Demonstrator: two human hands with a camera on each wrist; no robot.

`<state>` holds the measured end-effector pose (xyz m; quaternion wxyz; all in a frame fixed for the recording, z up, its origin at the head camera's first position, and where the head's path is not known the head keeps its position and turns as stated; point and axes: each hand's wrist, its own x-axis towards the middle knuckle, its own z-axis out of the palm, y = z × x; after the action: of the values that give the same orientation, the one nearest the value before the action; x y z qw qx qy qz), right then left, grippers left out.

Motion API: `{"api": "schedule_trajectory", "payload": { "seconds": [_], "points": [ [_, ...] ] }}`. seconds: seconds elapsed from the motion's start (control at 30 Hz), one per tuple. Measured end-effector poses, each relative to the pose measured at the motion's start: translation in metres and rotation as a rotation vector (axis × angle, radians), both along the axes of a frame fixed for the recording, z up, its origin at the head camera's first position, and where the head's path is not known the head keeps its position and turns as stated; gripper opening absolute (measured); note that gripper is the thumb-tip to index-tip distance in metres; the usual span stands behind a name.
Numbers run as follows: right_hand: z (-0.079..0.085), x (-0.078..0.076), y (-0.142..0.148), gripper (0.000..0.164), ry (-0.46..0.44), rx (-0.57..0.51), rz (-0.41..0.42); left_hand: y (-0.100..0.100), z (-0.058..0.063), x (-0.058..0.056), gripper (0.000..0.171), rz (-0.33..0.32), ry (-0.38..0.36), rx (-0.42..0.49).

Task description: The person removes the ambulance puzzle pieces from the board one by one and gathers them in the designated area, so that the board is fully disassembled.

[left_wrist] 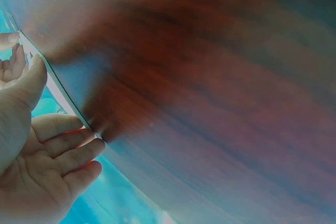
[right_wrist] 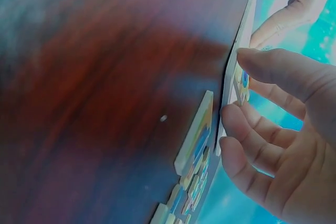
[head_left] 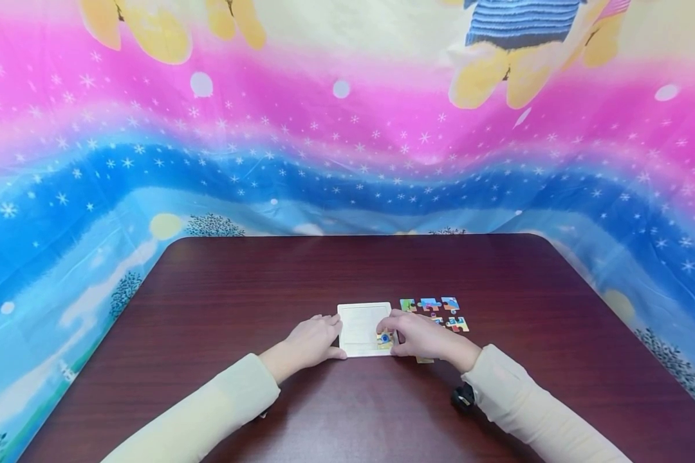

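Observation:
A pale, shallow puzzle tray (head_left: 356,329) lies flat on the table in the head view. My left hand (head_left: 311,341) rests against its left side, fingers fairly straight on the edge and thumb at the near left corner. Over the tray's near right corner, my right hand (head_left: 419,335) pinches a jigsaw piece (head_left: 385,339) with a blue round figure on it. In the right wrist view that piece (right_wrist: 244,83) stands tilted at the tray's edge between thumb and fingers. Other fingertips touch the tray's side there.
Several loose jigsaw pieces (head_left: 430,304) lie right of the tray, some partly hidden under my right hand. One more piece (head_left: 425,360) shows below that hand. The dark red-brown table (head_left: 266,276) ends at a printed cloth backdrop (head_left: 347,173).

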<state>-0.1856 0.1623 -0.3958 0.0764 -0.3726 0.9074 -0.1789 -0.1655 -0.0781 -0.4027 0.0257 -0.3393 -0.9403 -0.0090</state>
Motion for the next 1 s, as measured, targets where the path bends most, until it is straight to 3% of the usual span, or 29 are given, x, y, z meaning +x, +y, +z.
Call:
{"api": "schedule_trajectory", "payload": {
  "seconds": [0.63,0.83,1.0],
  "points": [
    [0.005,-0.004,-0.002,0.033,-0.05,0.024,-0.03,0.0,-0.001,0.0,0.055,-0.011,0.018,-0.001],
    [0.005,-0.005,0.003,0.042,-0.058,-0.013,-0.07,0.0,-0.001,0.0,0.055,-0.005,0.007,-0.004],
    [0.006,-0.006,0.013,0.035,-0.033,-0.044,-0.071,0.0,-0.002,-0.001,0.057,-0.001,0.0,-0.009]
  ]
}}
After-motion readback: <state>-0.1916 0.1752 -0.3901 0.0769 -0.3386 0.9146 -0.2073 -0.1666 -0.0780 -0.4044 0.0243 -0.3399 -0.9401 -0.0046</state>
